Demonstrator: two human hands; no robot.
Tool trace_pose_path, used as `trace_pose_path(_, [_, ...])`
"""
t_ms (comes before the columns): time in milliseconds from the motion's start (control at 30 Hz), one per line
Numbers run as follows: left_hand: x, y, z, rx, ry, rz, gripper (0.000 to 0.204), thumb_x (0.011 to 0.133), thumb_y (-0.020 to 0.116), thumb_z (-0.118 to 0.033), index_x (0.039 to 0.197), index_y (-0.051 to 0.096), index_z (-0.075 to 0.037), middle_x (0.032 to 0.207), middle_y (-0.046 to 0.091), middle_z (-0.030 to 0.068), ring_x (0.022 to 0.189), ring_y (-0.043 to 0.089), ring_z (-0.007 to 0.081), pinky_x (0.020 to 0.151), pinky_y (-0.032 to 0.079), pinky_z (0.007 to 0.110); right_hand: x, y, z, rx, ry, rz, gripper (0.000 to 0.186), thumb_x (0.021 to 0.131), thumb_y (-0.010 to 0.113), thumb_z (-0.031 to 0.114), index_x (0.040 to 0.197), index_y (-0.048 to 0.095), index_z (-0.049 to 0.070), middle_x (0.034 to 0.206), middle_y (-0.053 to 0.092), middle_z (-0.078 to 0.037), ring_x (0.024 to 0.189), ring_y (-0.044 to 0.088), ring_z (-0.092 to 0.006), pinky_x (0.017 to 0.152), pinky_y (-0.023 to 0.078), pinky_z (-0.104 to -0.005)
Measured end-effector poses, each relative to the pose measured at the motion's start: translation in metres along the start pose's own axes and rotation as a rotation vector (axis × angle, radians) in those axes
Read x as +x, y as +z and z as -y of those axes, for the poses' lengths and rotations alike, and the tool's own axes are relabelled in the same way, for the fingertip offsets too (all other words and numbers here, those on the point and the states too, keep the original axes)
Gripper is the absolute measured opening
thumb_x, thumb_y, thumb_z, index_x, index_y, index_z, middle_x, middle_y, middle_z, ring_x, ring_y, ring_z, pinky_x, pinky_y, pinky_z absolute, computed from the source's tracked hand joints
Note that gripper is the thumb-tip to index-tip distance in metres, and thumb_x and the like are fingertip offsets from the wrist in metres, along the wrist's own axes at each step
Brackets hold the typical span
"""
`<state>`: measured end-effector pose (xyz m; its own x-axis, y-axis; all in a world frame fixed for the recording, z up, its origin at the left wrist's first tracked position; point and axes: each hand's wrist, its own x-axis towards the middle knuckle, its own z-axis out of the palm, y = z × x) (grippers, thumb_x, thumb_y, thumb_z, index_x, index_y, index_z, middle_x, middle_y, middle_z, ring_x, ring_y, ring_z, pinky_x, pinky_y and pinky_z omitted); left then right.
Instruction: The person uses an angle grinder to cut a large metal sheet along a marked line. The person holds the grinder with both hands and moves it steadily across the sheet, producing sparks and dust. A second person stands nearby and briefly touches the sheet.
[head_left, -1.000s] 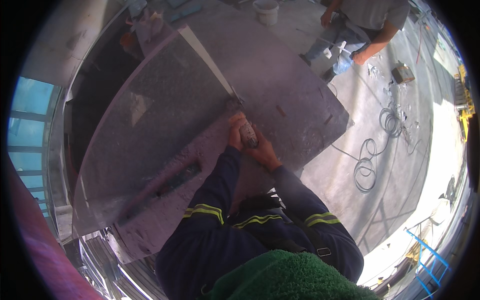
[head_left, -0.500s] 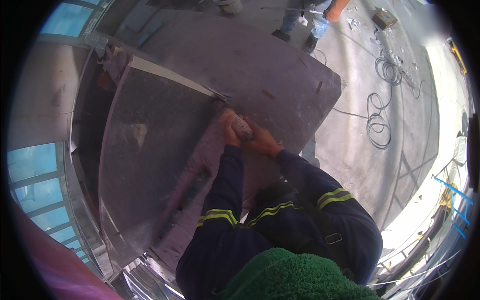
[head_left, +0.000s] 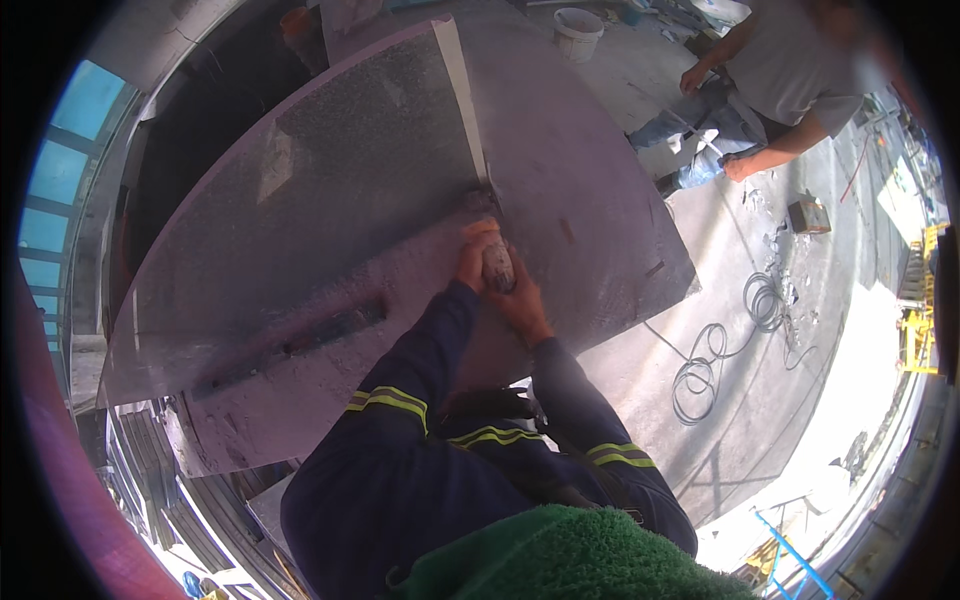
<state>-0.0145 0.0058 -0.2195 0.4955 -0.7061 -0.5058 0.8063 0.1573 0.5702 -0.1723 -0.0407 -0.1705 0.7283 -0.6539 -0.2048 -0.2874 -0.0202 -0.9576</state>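
A flat work surface (head_left: 590,150), grey-purple and powdered with dust, carries a dark, speckled sheet (head_left: 350,135) with one long curved edge. A narrow pale strip (head_left: 459,85) follows the straight right side of this sheet. Just below the sheet's right corner is a handheld tool (head_left: 498,268), rounded like a cylinder, whitish and dirty; its working end I cannot see clearly. The left hand (head_left: 474,256) and the right hand (head_left: 524,303) are both closed around it.

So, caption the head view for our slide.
Left hand and right hand grip a handheld tool over a grey surface.
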Motion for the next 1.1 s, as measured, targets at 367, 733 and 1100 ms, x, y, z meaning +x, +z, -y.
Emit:
trace_pose_path(367, [0.005, -0.006, 0.003, 0.04, -0.045, 0.035, 0.034, 0.098, 0.078, -0.029, 0.116, 0.069, -0.002, 0.103, 0.073, 0.0108, 0.092, 0.076, 0.0277, 0.083, 0.065, 0.043, -0.001, -0.001, 0.005, -0.045, 0.072, 0.017, 0.116, 0.076, 0.09, 0.033, 0.176, 0.037, 0.01, 0.151, 0.068, -0.027, 0.141, 0.068, -0.0399, 0.116, 0.053, -0.0435])
trace_pose_path(733, [0.011, -0.007, 0.005, 0.04, -0.03, 0.031, 0.034, 0.099, 0.077, -0.028, 0.118, 0.068, -0.001, 0.103, 0.073, 0.0126, 0.095, 0.076, 0.0288, 0.085, 0.065, 0.044, 0.001, -0.003, 0.007, -0.052, 0.065, 0.021, 0.113, 0.079, 0.088, 0.031, 0.176, 0.036, 0.008, 0.154, 0.066, -0.027, 0.144, 0.065, -0.0388, 0.118, 0.05, -0.0436])
trace_pose_path(1100, [0.013, -0.007, 0.007, 0.056, 0.013, 0.008, 0.033, 0.1, 0.077, -0.026, 0.121, 0.067, -0.002, 0.106, 0.071, 0.0118, 0.098, 0.075, 0.0286, 0.086, 0.065, 0.045, 0.001, -0.005, 0.007, -0.075, 0.06, 0.01, 0.116, 0.078, 0.091, 0.036, 0.175, 0.036, 0.006, 0.152, 0.067, -0.029, 0.143, 0.066, -0.0423, 0.116, 0.052, -0.0446])
